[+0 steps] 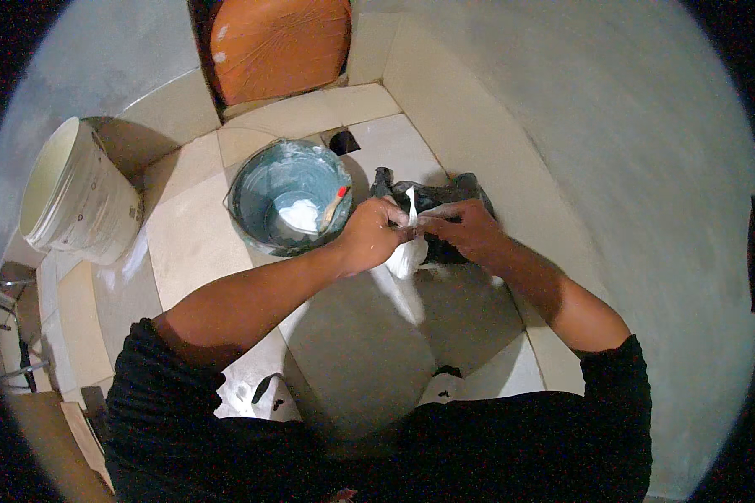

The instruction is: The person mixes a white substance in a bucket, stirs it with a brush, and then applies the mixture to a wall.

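My left hand [373, 235] and my right hand [470, 230] are closed on the narrow, twisted top of a small white bag [407, 256], pinched between my fingers. Below and behind it, a crumpled black bag or object [449, 251] lies on the tiles, partly hidden by my hands. Just left of my left hand stands a blue-grey bucket [256, 193] with white material on its bottom and a brush-like tool [334, 210] with a red tip leaning inside.
A cream bucket [101, 214] stands at the left wall. An orange padded panel [281, 46] is at the back. Dark and metal items [13, 327] lie at the far left. The tiled floor [184, 251] meets a grey wall [646, 168] on the right. My feet show below my arms.
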